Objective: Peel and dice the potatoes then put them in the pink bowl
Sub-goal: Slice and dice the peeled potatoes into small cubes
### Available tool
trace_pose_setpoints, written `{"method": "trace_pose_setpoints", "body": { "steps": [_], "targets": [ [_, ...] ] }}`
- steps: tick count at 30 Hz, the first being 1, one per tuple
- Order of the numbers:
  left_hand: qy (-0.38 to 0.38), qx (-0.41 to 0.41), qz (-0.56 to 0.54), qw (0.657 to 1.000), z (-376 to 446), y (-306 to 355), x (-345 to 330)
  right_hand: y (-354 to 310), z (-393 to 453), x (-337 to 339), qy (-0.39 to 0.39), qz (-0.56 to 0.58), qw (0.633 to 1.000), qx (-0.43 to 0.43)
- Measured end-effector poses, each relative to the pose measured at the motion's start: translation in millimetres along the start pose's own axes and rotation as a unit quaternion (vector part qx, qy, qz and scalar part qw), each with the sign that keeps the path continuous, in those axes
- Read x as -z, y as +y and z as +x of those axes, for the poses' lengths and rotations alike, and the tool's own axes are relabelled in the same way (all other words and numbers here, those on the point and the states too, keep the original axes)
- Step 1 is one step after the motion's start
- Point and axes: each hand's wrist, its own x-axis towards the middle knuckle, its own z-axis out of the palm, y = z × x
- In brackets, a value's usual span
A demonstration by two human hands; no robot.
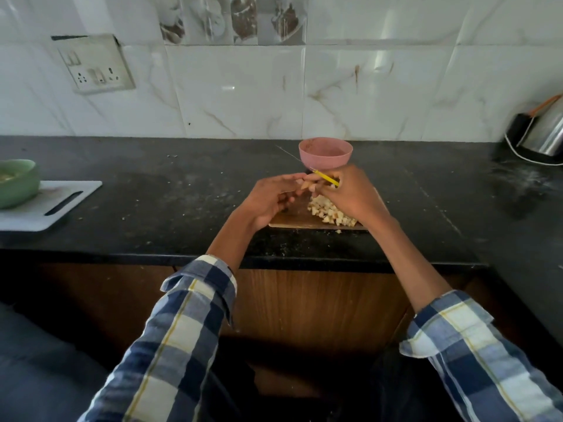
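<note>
A heap of diced potato [330, 213] lies on a wooden cutting board [292, 219] on the black counter. Behind it stands the pink bowl [325, 153], upright. My right hand [350, 193] grips a knife with a yellow handle [327, 178]; its thin blade points up and left towards the bowl. My left hand [272, 197] hovers over the board's left part with its fingertips meeting the right hand's fingers, where a small pale potato piece [304, 185] shows. Whether the left fingers pinch that piece I cannot tell.
A white cutting board [61, 205] with a green bowl [18, 182] on it sits at the counter's left. A steel kettle [545, 129] stands at the far right. A wall socket [97, 67] is on the tiles. Crumbs dot the counter.
</note>
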Motion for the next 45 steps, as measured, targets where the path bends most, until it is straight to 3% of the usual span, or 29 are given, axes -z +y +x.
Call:
{"method": "trace_pose_setpoints", "body": {
  "steps": [4, 7, 12, 17, 24, 29, 37, 45],
  "targets": [
    [0.016, -0.009, -0.025, 1.000, 0.4, -0.3, 0.5, -6.2, -4.6, 2.6, 0.002, -0.014, 1.000, -0.023],
    [0.091, -0.038, 0.063, 0.993, 2.4, -4.7, -0.9, -13.8, -6.2, 11.1, -0.003, -0.006, 0.999, -0.051],
    [0.167, -0.117, 0.330, 0.922, 2.4, -14.0, -2.9, -24.9, -12.6, 16.0, -0.006, 0.035, 0.994, -0.102],
    [0.166, -0.182, 0.411, 0.878, -1.7, -19.5, -6.2, -38.1, -19.4, 18.0, -0.055, -0.028, 0.990, -0.125],
    [0.136, -0.209, 0.437, 0.864, -1.0, -24.1, -3.2, -43.9, -34.4, 8.8, 0.020, -0.156, 0.983, -0.096],
    [0.155, -0.213, 0.440, 0.859, -1.4, -23.3, -3.3, -45.5, -36.5, 4.3, 0.010, -0.200, 0.974, -0.103],
    [0.145, -0.247, 0.465, 0.838, -5.8, -22.5, -5.5, -52.8, -43.6, 1.5, 0.020, -0.228, 0.970, -0.087],
    [0.157, -0.206, 0.452, 0.854, -1.5, -25.4, -2.1, -55.5, -48.6, -3.3, 0.025, -0.231, 0.969, -0.085]
  ]
}}
